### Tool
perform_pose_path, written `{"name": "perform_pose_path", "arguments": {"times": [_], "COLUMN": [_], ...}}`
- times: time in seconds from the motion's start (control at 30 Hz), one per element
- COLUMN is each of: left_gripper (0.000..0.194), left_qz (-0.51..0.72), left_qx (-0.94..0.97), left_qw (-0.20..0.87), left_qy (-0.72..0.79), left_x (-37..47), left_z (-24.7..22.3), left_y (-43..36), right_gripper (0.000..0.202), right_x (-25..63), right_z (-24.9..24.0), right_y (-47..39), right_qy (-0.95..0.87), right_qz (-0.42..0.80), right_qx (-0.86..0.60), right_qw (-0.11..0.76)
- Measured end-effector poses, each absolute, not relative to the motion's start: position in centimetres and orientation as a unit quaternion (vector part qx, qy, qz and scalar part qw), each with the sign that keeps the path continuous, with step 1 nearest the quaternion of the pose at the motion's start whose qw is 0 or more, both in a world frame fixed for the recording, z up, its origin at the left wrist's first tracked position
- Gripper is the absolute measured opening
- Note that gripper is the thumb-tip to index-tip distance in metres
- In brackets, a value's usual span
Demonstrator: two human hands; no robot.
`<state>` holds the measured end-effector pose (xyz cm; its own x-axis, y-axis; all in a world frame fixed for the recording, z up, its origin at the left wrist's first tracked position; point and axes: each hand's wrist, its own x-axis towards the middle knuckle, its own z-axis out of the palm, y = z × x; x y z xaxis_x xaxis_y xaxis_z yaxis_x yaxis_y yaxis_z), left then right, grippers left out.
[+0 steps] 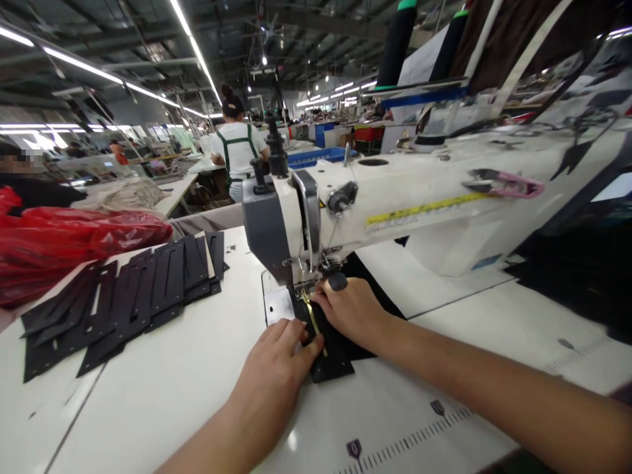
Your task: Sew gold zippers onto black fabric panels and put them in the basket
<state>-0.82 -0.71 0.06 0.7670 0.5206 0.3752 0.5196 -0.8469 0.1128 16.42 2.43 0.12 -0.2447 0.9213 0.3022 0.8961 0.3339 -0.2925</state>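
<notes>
Under the needle of a white sewing machine lies a black flat piece, with a gold-toothed zipper running along its slot. My left hand is closed at the piece's left edge, its thumb pressing on the piece beside the zipper. Close by the presser foot, my right hand is closed at the zipper's far end, its fingertips partly hidden. A dark round thing shows on a right finger. More black fabric lies beneath my right wrist.
Several black slotted pieces lie overlapped on the left of the white table. Red plastic wrapping bulges behind them. Pink-handled snips rest on the machine arm. A person sits farther back. A printed ruler runs along the front.
</notes>
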Motion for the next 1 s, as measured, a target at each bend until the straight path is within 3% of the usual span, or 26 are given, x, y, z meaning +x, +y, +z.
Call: {"name": "perform_pose_path", "arguments": {"times": [0.37, 1.0], "left_gripper": [0.034, 0.031], "left_qz": [0.190, 0.196], "left_qx": [0.941, 0.950], "left_qw": [0.000, 0.026], "left_qy": [0.281, 0.242], "left_x": [-0.6, -0.6], "left_z": [0.3, 0.0], "left_y": [-1.0, -0.5], "right_gripper": [0.017, 0.020], "right_x": [17.1, 16.8], "right_z": [-0.2, -0.9], "right_y": [3.4, 4.1], "right_qy": [-0.744, -0.729], "right_qz": [0.122, 0.086], "right_qx": [-0.601, -0.623], "right_qw": [0.265, 0.269]}}
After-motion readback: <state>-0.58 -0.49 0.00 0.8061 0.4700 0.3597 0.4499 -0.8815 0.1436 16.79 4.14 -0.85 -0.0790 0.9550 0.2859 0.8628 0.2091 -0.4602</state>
